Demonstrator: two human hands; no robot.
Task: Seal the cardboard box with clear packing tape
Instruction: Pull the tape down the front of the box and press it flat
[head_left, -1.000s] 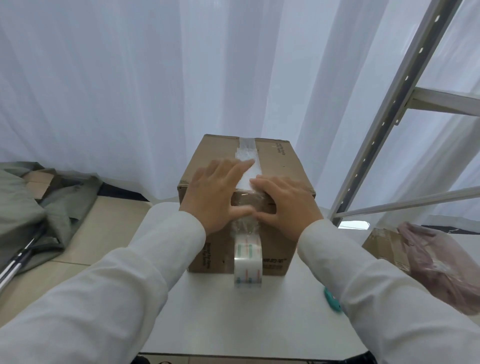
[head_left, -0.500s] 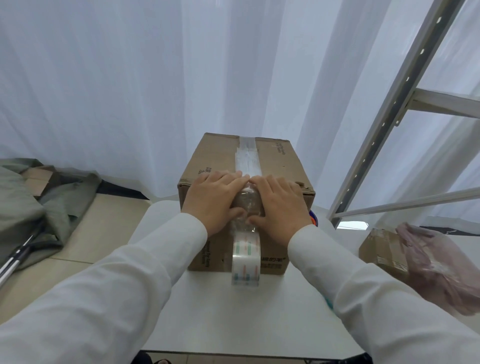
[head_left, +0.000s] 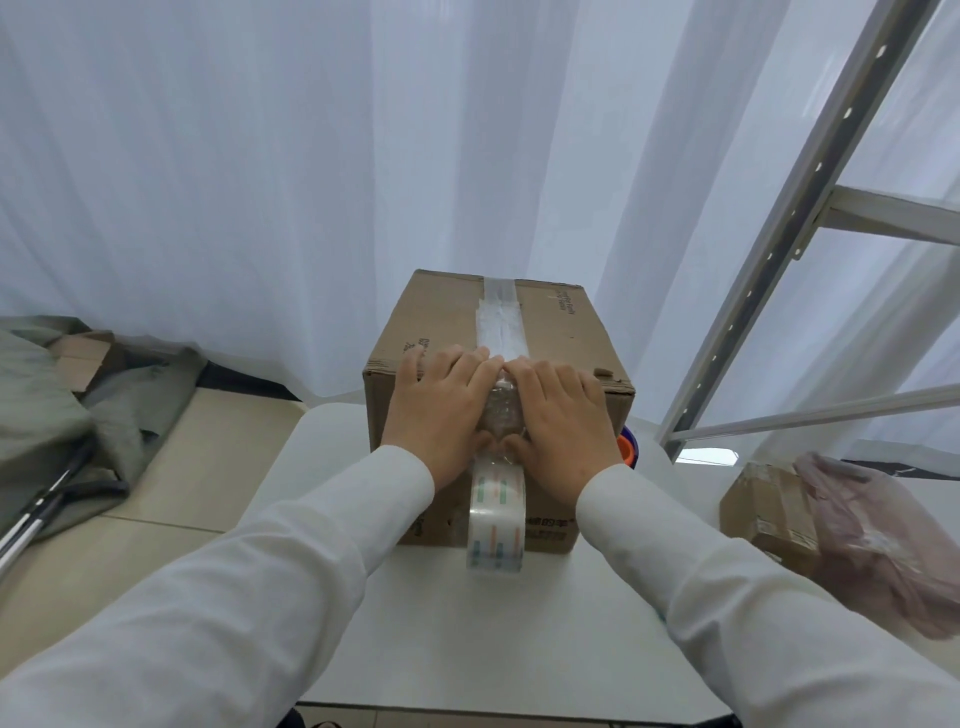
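A: Pressing down on the near top edge of the cardboard box (head_left: 550, 332) are both hands, fingers straight and flat, side by side

B: So neither one grips anything?

A: No. The left hand (head_left: 441, 405) lies flat over the box's front corner left of the seam, the right hand (head_left: 558, 410) flat just right of it. Their index fingers nearly meet over the strip of clear tape (head_left: 498, 322) that runs along the middle of the box top

B: And the tape roll (head_left: 496, 519)?

A: It hangs against the front face of the box, below and between the two wrists, joined to the strip by a crumpled stretch of tape between the thumbs. Its lower edge is at the table (head_left: 467, 649)

B: Where does the box stand?

A: On the white table, toward its far edge, in front of a white curtain (head_left: 260, 156)

B: Anything else nearby?

A: An orange and blue object (head_left: 627, 447) peeks out just right of the box. A metal shelf frame (head_left: 779, 234) rises at the right, with a smaller box (head_left: 769, 509) and a pink plastic bag (head_left: 883, 540) below it. Grey cloth (head_left: 57, 405) lies on the floor at the left
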